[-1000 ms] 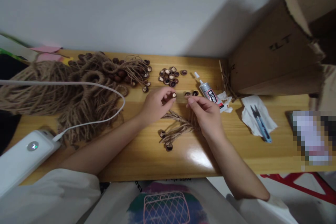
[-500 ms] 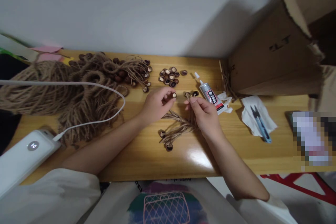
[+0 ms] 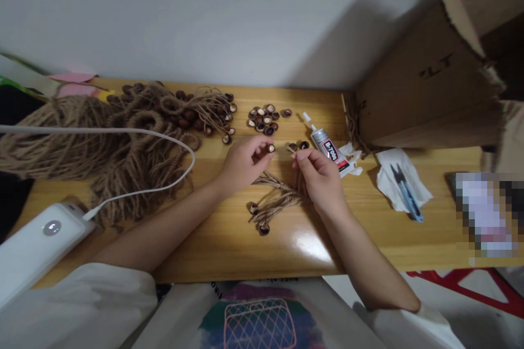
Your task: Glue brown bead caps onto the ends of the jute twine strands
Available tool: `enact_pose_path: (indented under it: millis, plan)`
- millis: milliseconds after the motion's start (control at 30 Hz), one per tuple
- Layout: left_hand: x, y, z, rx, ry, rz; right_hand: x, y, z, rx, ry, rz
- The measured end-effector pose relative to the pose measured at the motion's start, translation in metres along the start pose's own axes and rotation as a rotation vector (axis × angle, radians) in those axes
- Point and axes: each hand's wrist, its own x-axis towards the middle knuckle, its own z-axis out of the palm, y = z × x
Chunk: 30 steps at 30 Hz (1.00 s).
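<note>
Pinched in my left hand (image 3: 248,162) is a half nutshell (image 3: 271,148), its pale hollow side facing right. My right hand (image 3: 321,174) closes thumb and finger on the end of a twine cord (image 3: 292,149), which points left toward the shell; a gap lies between them. Below, a bundle of twine strands (image 3: 282,197) runs leftward from under my right hand, with half shells (image 3: 263,228) at some ends. Just behind my right fingertips lies another dark half shell (image 3: 304,145). Several loose half shells (image 3: 268,120) form a cluster behind my left hand.
A glue tube (image 3: 329,148) lies beside my right hand, on crumpled tissue. Thread snips (image 3: 406,191) rest on a white tissue (image 3: 385,169). Twine heaps (image 3: 139,142) and a power bank (image 3: 45,245) with cable fill the left. A cardboard box (image 3: 417,82) stands right.
My right fingertips have shifted slightly, and the cord's end now sticks out further to the left. My left hand stays nearly still with the half shell.
</note>
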Motion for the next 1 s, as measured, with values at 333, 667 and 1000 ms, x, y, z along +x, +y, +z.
enact_pose_path:
  millis: [333, 667, 1000]
  plan:
    - [-0.0005, -0.001, 0.0004, 0.0, 0.004, 0.016, -0.0001, -0.0022, 0.0, 0.037, -0.017, 0.048]
    - [-0.0011, -0.0023, 0.0, -0.046, -0.011, 0.02, -0.0028, -0.0018, -0.0004, -0.127, -0.009, -0.013]
    - [-0.0005, 0.0018, -0.0007, -0.038, -0.011, 0.027, -0.0039, -0.0001, -0.0011, -0.291, -0.04, -0.09]
